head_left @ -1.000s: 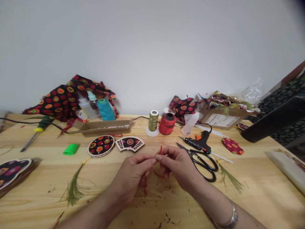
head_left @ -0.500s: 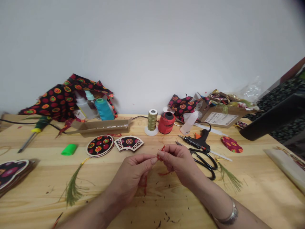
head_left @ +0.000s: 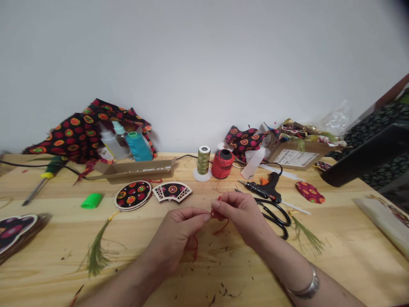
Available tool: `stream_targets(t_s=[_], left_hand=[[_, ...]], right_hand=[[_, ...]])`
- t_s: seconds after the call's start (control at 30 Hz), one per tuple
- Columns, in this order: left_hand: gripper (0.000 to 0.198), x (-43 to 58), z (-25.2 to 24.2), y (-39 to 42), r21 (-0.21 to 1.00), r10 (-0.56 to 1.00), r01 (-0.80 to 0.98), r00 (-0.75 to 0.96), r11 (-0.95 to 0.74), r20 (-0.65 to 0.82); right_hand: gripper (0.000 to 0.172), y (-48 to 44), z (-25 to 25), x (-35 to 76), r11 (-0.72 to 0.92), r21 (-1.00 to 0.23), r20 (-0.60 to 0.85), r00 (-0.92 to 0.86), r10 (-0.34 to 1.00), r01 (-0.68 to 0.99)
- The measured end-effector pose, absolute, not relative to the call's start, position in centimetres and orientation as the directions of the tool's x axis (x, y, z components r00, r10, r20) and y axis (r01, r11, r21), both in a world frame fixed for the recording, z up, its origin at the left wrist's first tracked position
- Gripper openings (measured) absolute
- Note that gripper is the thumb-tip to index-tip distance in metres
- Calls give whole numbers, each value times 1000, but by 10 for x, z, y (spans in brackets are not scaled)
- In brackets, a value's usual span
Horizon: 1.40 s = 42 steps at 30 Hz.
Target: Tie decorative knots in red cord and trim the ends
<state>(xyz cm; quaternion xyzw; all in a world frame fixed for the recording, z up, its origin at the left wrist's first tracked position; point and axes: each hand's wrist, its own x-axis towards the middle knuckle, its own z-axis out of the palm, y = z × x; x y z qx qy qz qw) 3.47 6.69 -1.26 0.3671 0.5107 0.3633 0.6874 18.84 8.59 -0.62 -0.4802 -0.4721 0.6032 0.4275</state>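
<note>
Over the middle of the wooden table [head_left: 338, 256], my left hand [head_left: 177, 236] and my right hand [head_left: 243, 215] meet fingertip to fingertip. Both pinch a short piece of red thread [head_left: 220, 226], which loops down between them. A further strand hangs under the left palm. A red thread spool [head_left: 223, 164] and an olive-gold spool [head_left: 203, 162] stand just beyond the hands. Black scissors [head_left: 276, 215] lie right of my right hand, touching nothing.
A black glue gun [head_left: 266, 189], a round ornament [head_left: 133, 195] with a green tassel [head_left: 96, 251], a fan-shaped ornament [head_left: 172, 191], a green clip [head_left: 91, 200], patterned fabric [head_left: 76, 130], bottles and a teal spool in a cardboard tray [head_left: 137, 167], a box [head_left: 297, 155] at the back right.
My hands stay together on the thread; the right fingers have shifted slightly and the red loop now hangs lower. The camera has drifted a little.
</note>
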Motion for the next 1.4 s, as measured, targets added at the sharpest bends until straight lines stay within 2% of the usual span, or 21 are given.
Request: stream_targets(t_s=[0.13,0.3,0.37,0.47,0.63,0.77,1.07,1.4], left_hand=[[18,35,-15,67,842,841,-140,249,521,-480],[15,36,-11,63,836,817,-117,318,536,-480],[15,36,-10,61,855,828,-100,329,510,-455],[15,35,-11,61,866,846,-106,298,489,-441],[16,34,-12,64,888,893,-138,181,438,-412],[19,34,-8,66,886,896,-163,177,435,-407],[19,34,-13,65,878,889,-168,188,447,-417],[13,34,-9,66,845,896,-300,192,442,-401]], right_hand=[[20,85,-4,188,-114,-993,-108,-174,979,-27],[18,78,0,187,161,-976,130,-202,971,143],[20,77,2,186,198,-962,160,-202,966,188],[21,79,1,185,115,-981,88,-175,981,157],[38,85,-5,185,-188,-970,-136,-298,945,-155],[31,85,-7,185,-315,-933,-244,-341,908,-173],[22,83,-6,180,-342,-930,-303,-245,921,-134],[13,84,-9,176,-249,-958,-230,-137,963,-140]])
